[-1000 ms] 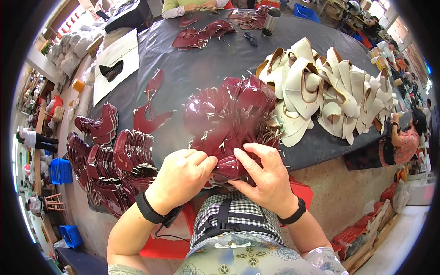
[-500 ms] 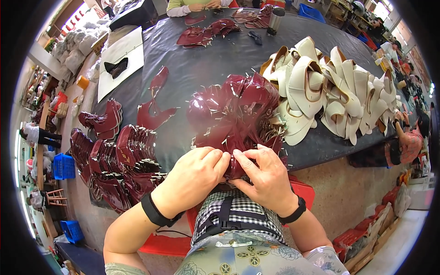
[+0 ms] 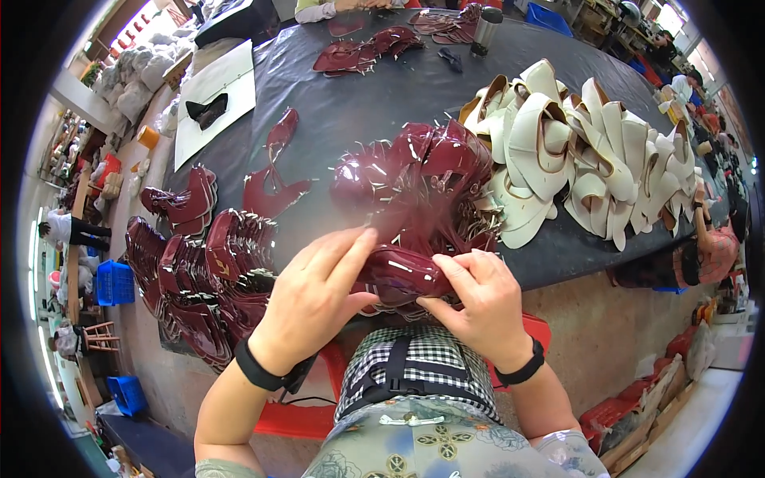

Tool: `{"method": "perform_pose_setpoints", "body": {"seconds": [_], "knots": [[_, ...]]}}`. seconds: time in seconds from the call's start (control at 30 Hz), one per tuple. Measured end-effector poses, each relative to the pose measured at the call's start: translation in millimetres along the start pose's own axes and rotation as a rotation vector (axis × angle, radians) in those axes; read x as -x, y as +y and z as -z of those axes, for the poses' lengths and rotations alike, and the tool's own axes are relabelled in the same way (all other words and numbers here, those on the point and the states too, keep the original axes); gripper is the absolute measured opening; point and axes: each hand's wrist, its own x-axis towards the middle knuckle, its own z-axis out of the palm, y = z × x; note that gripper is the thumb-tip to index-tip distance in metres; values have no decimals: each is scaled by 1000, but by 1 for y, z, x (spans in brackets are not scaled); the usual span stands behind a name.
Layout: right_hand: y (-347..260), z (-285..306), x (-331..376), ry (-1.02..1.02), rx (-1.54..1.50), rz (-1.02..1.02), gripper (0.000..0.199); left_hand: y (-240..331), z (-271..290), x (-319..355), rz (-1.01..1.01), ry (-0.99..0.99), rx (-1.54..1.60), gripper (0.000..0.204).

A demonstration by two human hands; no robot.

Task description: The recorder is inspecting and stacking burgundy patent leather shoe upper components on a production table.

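A glossy maroon shoe upper (image 3: 405,272) is at the table's near edge, in front of my body. My right hand (image 3: 484,293) pinches its right end between thumb and fingers. At its left end is my left hand (image 3: 317,288), fingers stretched out and thumb apart; whether they touch the piece is hard to tell. Just beyond lies a heap of maroon shoe uppers (image 3: 430,163) with short white thread or tape ends sticking out. Part of this heap looks hazy. Stacked maroon uppers (image 3: 239,251) stand in rows left of my left hand.
White shoe uppers (image 3: 546,151) are piled on the right of the dark-covered table (image 3: 319,99). Two joined maroon pieces (image 3: 275,191) lie left of the heap. A white board (image 3: 215,111) and a tumbler (image 3: 486,32) are farther off. Another person's hands (image 3: 358,5) show at the far edge.
My hands have moved apart; the left fingers have opened and stretched away from their pinch. The maroon upper now shows broadly between them, its right end still in my right hand.
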Motion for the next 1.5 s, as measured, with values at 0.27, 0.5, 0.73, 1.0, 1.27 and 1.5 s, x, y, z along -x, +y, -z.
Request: {"method": "perform_pose_setpoints", "body": {"seconds": [0.27, 0.5, 0.73, 1.0, 1.27, 1.5], "knots": [[-12, -2, -8, -28, -62, 60, 60, -12, -7, 11, -63, -17, -69, 65], [-15, -8, -11, -51, -90, 92, 59, -32, -3, 17, -106, -129, -120, 40], [-16, -11, -10, -43, -51, 99, 60, -9, 12, -3, -77, -137, -90, 50], [-23, -16, -14, -51, -70, 117, 53, -11, 4, -8, -180, -321, -77, 48], [-22, -15, -25, 33, -231, -85, 55, -5, 14, -15, -31, 52, -17, 68], [-35, -23, -31, 61, -557, -272, 69, 19, -4, 15, 668, 512, 872, 73]]}}
